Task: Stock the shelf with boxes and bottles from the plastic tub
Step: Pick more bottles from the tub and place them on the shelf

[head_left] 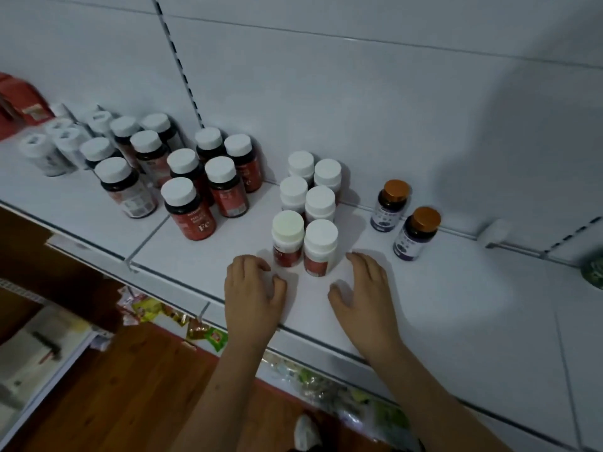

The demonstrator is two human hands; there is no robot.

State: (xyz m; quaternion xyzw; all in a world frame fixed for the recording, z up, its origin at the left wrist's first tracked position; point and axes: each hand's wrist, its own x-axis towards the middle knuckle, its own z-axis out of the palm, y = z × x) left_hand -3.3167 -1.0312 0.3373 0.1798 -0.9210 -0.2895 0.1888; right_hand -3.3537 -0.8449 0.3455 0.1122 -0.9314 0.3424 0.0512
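Both hands, left (253, 293) & right (365, 293), lie empty w/ fingers relaxed near shelf (456, 305) front edge; white-capped bottles (305, 246) look light, rigid, smooth—prob. best gripped around body.

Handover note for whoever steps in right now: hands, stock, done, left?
Left hand: resting on the shelf, fingers loosely curled, holding nothing.
Right hand: flat on the shelf, empty.
Both sit just in front of the white bottles, a block of six in two columns; whether the fingers touch the front pair is unclear.
Done: dark red bottles grouped to the left, two purple bottles to the right near the back panel.
Left: the shelf right of the purple bottles is mostly bare. The tub is out of view, so remaining stock cannot be told.
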